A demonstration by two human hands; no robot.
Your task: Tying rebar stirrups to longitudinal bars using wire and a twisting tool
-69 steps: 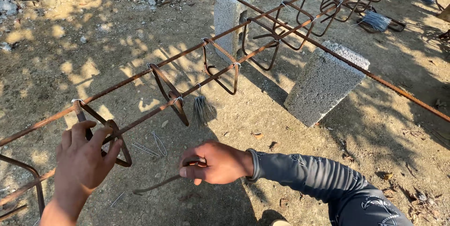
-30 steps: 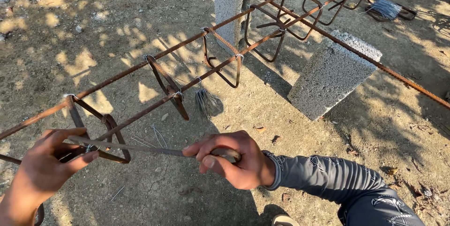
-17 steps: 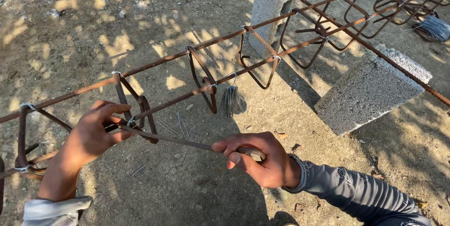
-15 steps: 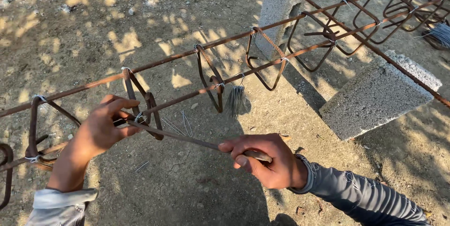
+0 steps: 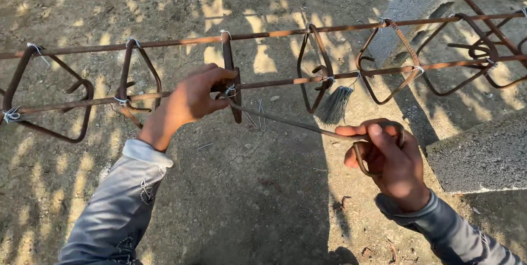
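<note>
The left hand (image 5: 192, 97) is pinching thin tie wire (image 5: 230, 90) at a stirrup joint of the rusty steel rebar cage (image 5: 274, 32). The right hand (image 5: 387, 160), nearer and to the right, is clenching a long hooked metal tying tool (image 5: 296, 125), its tip reaching that joint.

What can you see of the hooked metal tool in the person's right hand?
The tying hook is a thin, dark, rusty-looking metal rod with a looped handle. The right hand grips the loop; the shaft slants up and left to the wire tie on the rebar cage, beside the left hand. Its tip is hidden.
</note>
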